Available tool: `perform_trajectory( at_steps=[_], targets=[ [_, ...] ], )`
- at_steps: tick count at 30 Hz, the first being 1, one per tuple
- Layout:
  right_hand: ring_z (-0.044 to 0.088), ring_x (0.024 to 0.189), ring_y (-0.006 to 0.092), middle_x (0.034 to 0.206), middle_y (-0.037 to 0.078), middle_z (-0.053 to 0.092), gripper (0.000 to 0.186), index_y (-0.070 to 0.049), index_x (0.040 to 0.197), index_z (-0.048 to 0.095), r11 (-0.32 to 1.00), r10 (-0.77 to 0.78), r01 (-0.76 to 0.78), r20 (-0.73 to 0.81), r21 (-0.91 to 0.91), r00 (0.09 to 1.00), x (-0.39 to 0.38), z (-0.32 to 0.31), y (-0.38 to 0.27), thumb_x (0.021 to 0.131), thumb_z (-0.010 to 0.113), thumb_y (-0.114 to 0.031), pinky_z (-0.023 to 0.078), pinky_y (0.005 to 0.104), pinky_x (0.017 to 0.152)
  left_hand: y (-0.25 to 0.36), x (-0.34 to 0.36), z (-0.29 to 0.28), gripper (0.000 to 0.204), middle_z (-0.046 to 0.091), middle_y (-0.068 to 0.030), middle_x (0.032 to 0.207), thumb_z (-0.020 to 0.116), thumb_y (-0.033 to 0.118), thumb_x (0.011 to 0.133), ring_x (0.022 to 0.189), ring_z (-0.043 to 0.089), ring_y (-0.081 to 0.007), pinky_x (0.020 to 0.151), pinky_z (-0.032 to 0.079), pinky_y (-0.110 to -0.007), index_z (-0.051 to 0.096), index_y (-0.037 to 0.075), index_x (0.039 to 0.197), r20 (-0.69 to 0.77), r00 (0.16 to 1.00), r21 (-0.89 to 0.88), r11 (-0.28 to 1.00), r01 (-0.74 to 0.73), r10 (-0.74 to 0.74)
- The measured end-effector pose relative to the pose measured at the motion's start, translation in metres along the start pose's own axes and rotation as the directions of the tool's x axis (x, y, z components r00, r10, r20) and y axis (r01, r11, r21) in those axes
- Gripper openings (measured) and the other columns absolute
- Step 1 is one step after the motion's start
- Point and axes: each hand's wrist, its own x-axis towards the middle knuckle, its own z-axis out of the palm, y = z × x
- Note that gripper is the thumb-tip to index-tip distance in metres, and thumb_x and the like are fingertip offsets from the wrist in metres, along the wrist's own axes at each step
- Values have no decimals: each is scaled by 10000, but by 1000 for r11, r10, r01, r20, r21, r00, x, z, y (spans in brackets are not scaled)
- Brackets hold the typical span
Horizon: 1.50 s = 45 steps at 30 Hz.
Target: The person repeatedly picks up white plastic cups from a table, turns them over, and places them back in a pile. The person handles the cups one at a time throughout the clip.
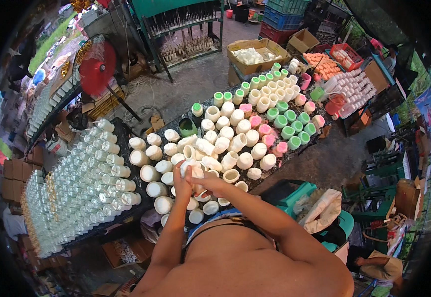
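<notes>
In front of my body, both hands are closed around one white, waxy-looking cylinder [194, 171]. My left hand [181, 182] grips it from the left, and my right hand [209, 183] wraps it from the right. Its lower part is hidden by my fingers. Below and around my hands, the dark table is crowded with cream-white cylinders and hollow cups, such as an open cup [231, 175] just right of my hands and an upright cylinder [149, 173] to the left. Some lie tipped in a heap just beyond my fingers, near a dark green pot [188, 127].
Rows of clear glasses with white contents [92, 183] cover the left table. Green-topped cylinders [288, 132] and pink-topped ones [264, 129] stand farther right. A red fan [97, 68] stands far left, a cardboard box [257, 52] at the back. A teal container [297, 195] is near my right arm.
</notes>
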Motion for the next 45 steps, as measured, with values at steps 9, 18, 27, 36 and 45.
perform_trajectory(
  at_steps=[9,18,27,36,45],
  targets=[
    [667,678,132,857,64,700,525,11,1190,594,959,-118,136,86,-249,989,-35,-24,-4,849,791,-336,507,259,536,3,8,-5,475,678,-118,1217,511,432,1065,1105,657,-244,934,539,-403,586,33,1311,133,899,-404,805,434,-418],
    [663,673,139,863,76,703,532,24,1248,546,975,-216,220,72,-42,974,-92,-87,26,895,758,-313,522,265,540,-20,40,39,475,686,-99,1203,632,440,984,1045,675,-257,904,545,-431,611,37,1234,352,803,-238,784,574,-481],
    [636,687,96,977,75,684,649,-2,1409,478,955,-242,177,-281,-239,929,-132,-124,72,886,773,-248,498,253,494,36,100,145,434,708,-204,864,649,183,860,828,698,-383,721,543,-520,574,92,1278,769,637,613,346,-711,-54],
    [632,1114,236,1250,161,650,668,31,1402,496,916,-386,373,-572,-147,724,-99,-172,66,899,761,-320,501,369,968,-41,138,227,207,733,-158,923,592,168,874,883,721,-332,764,572,-485,693,84,1034,855,475,504,122,-855,-207],
    [711,937,408,1067,276,698,724,9,1315,488,751,-606,73,-641,-656,470,-77,-210,19,825,781,-437,550,492,824,45,103,156,242,725,-186,904,643,249,928,875,701,-377,755,547,-487,683,32,1028,728,685,619,394,-679,35]
  ],
)
